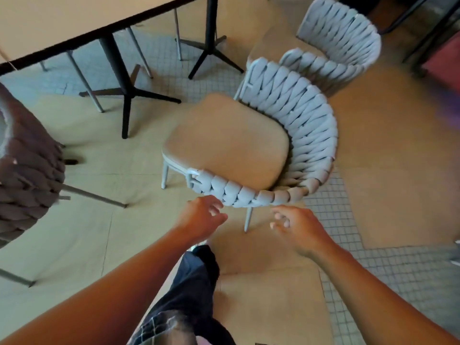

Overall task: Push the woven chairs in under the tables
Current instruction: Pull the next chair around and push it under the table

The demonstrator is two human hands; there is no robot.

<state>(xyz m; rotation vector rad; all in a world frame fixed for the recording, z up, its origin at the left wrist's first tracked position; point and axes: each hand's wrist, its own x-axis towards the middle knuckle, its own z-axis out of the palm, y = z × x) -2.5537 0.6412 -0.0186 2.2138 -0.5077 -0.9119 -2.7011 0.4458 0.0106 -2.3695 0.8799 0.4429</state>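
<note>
The table stands upper left, with bare floor between it and the pale woven chair. Just below the chair's near rim hover left grip and right grip, fingers loosely apart, seemingly not touching it

The floor is smooth tan, with patches of small square tiles at 5 and 11 o'clock. A pale woven chair stands on it at the centre, and a second pale chair stands just behind at 1 o'clock. A brown woven chair stands at 9 o'clock. At 11 o'clock a table rests on a black cross foot; another black foot stands at 12 o'clock.
</note>
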